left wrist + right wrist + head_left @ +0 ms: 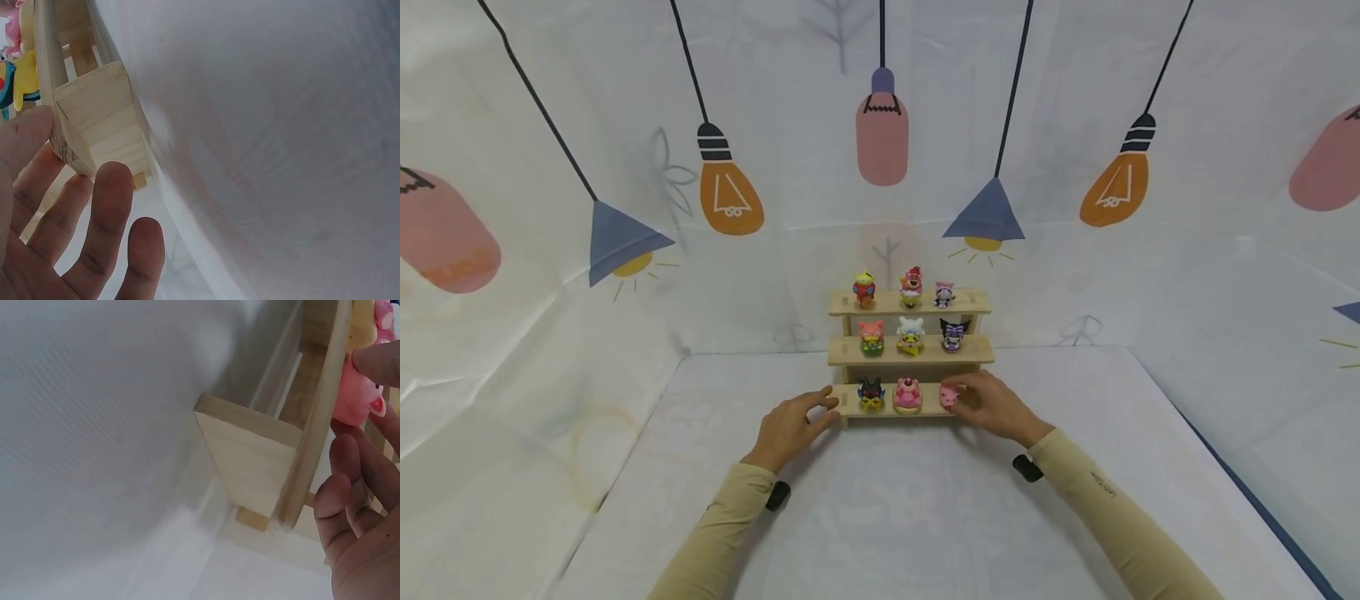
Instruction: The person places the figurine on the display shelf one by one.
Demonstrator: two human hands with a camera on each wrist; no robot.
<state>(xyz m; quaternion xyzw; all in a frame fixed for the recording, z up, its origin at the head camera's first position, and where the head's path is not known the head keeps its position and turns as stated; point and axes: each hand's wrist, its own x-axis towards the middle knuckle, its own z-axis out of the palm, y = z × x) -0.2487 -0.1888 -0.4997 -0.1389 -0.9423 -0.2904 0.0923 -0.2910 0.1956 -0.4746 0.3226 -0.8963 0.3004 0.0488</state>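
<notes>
A small three-tier wooden display shelf (880,412) bears several little figurines. My right hand (996,407) pinches a pink pig figurine (355,395) between thumb and fingers at the right end of the bottom tier; the fingers partly hide it. Beside it on that tier are a pink bear figurine (907,397) and a black-and-yellow figurine (872,395). My left hand (792,429) holds the left end of the bottom tier, thumb at the front corner and fingertips at the end, while the ring and little fingers (145,250) stand away from the wood.
On the middle tier (891,362) stand a pink-and-green figurine (872,338), a white-hooded one (911,336) and a black-eared purple one (952,335). Three more figurines are on the top tier (887,305). A white-covered table (895,508) meets a lamp-printed cloth backdrop (805,275) behind the shelf.
</notes>
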